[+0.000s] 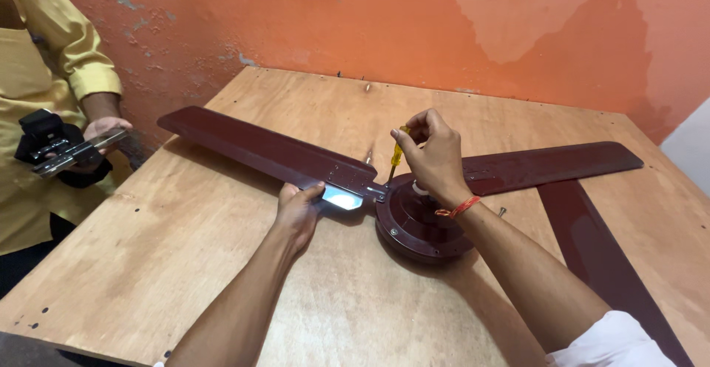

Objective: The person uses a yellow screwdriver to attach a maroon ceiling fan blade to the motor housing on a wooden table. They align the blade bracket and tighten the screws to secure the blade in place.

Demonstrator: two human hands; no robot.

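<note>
Two hands share the work: the left hand (298, 208) clamps the blade (266, 150) just beside the hub (414, 223), and the right hand (435, 156), gripping the screwdriver (397, 155), should keep it upright above the hub's edge.

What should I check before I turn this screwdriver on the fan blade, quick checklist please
1. Left hand steadying the left blade near its bracket: ok.
2. Right hand gripping the yellow-handled screwdriver upright: ok.
3. Tip seated in the screw head: cannot tell, too small.
4. Motor housing resting flat on the wooden table: ok.
5. Loose screw on the table by the right forearm, could get knocked: not ok.
6. Another person's hand with a dark device stays off the fan: ok.
</note>
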